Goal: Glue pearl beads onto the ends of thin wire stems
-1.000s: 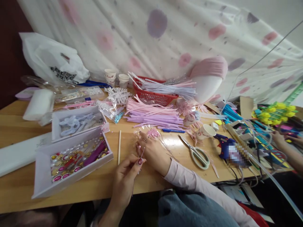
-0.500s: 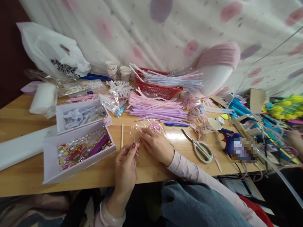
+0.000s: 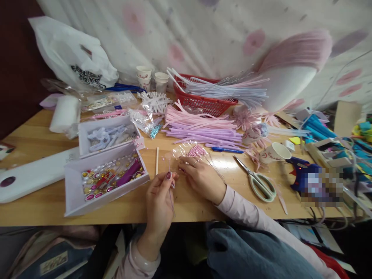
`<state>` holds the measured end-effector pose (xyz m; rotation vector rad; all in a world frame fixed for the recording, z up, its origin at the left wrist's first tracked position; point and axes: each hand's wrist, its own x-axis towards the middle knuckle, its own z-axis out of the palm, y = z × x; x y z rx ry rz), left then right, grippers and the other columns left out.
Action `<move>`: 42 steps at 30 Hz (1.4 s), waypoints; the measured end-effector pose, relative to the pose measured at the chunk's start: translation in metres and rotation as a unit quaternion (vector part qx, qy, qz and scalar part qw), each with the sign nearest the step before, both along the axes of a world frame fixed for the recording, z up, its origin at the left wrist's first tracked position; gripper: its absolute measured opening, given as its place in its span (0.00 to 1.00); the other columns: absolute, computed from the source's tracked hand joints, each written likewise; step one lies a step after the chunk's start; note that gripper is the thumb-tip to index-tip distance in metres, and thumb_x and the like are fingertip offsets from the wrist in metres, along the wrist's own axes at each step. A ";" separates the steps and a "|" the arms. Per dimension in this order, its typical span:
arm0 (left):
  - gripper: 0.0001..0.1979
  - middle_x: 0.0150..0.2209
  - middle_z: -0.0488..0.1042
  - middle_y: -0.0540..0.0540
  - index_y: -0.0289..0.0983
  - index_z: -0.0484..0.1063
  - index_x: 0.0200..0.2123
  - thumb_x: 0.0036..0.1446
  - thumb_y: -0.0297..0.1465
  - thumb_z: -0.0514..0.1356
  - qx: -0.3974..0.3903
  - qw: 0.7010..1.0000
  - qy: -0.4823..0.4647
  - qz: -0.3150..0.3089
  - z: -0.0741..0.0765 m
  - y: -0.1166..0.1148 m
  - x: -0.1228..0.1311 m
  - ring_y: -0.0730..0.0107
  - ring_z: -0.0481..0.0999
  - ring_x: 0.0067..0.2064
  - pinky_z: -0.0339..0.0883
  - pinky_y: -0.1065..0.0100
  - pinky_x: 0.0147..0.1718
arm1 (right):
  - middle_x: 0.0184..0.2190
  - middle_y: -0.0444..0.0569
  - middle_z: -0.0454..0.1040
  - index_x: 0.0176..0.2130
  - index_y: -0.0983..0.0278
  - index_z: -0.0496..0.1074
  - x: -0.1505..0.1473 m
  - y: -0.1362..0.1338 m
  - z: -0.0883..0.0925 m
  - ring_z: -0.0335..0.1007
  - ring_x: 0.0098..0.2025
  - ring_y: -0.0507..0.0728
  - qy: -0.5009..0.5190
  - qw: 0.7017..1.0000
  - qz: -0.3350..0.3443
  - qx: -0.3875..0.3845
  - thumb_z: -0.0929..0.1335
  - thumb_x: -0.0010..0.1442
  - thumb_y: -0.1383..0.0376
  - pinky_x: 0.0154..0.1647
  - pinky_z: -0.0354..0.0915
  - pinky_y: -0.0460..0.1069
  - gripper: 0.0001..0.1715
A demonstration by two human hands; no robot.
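Observation:
My left hand is closed in a pinch on thin wire stems with small pink beads, held upright just above the table's front edge. My right hand lies on the wooden table beside it, fingers curled down onto a clear plastic bag of pink pearl stems. The fingertips of the two hands almost meet. A thin wooden stick lies just left of them.
A white box of coloured gems and a second white box stand at the left. Pink and purple pipe cleaners, a red basket, scissors, a paper cup and a blue glue gun fill the right.
The view has shifted, so everything sits further right and lower. My left hand keeps its pinch on the stems. My right hand stays on the bag.

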<state>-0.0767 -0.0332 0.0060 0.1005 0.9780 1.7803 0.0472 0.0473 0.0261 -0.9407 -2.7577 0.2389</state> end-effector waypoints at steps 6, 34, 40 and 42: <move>0.13 0.23 0.73 0.53 0.37 0.75 0.25 0.41 0.37 0.74 0.000 1.000 0.016 -0.011 -0.002 0.000 0.001 0.71 0.76 0.34 0.71 0.65 0.43 | 0.57 0.65 0.73 0.53 0.72 0.74 0.005 0.002 -0.002 0.73 0.54 0.65 -0.006 0.999 0.045 0.000 0.61 0.65 0.77 0.54 0.71 0.62 0.20; 0.14 0.25 0.75 0.51 0.36 0.80 0.26 0.39 0.38 0.76 -0.028 0.994 0.102 -0.012 0.009 -0.008 0.006 0.76 0.71 0.28 0.66 0.75 0.30 | 0.32 0.48 0.80 0.35 0.61 0.72 0.029 -0.006 0.005 0.79 0.35 0.55 0.425 0.879 -0.087 -0.200 0.70 0.61 0.67 0.38 0.76 0.50 0.01; 0.14 0.26 0.77 0.48 0.38 0.82 0.27 0.45 0.42 0.74 0.008 0.976 0.161 -0.149 0.019 -0.013 0.029 0.74 0.71 0.31 0.64 0.76 0.32 | 0.29 0.46 0.81 0.33 0.60 0.80 0.073 -0.011 0.011 0.77 0.31 0.53 0.562 0.721 -0.163 -0.370 0.78 0.52 0.65 0.33 0.75 0.48 0.06; 0.14 0.25 0.76 0.49 0.38 0.82 0.28 0.46 0.43 0.73 0.012 0.971 0.160 -0.178 0.019 -0.011 0.041 0.75 0.69 0.30 0.62 0.76 0.31 | 0.29 0.46 0.81 0.34 0.60 0.81 0.086 -0.014 0.007 0.76 0.29 0.53 0.587 0.685 -0.169 -0.395 0.79 0.52 0.65 0.32 0.74 0.48 0.07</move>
